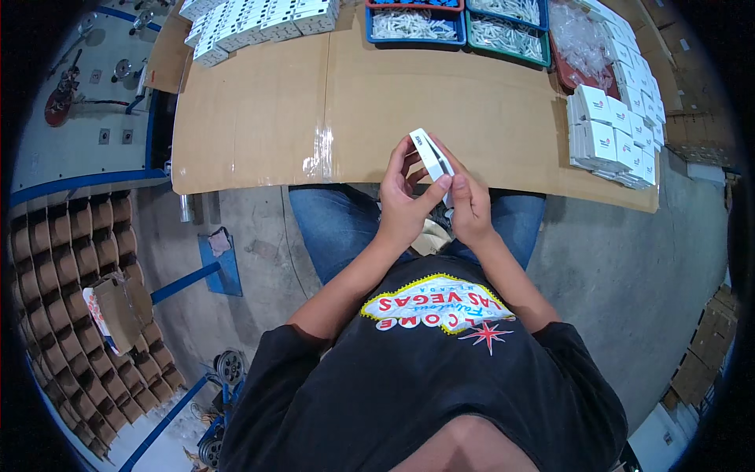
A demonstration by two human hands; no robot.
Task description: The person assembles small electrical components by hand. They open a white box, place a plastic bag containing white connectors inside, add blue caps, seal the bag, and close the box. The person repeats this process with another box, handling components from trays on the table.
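Both my hands hold a small white carton [429,153] over the near edge of the cardboard-covered table [259,118]. My left hand [405,200] has its fingers wrapped round the carton's left side, with the thumb across toward its near end. On the other side, my right hand [470,206] grips the carton, its thumb and fingertips at the near end. A dark gap shows along the carton's right side, where a panel looks parted from the body. What lies inside is hidden.
Stacked white cartons [602,134] stand at the table's right edge, beside a red tray [578,75] of clear plastic bags. More white cartons [271,20] line the far left. Blue [417,43] and green [511,55] trays of small white parts sit at the back. A partitioned cardboard box [79,291] lies lower left.
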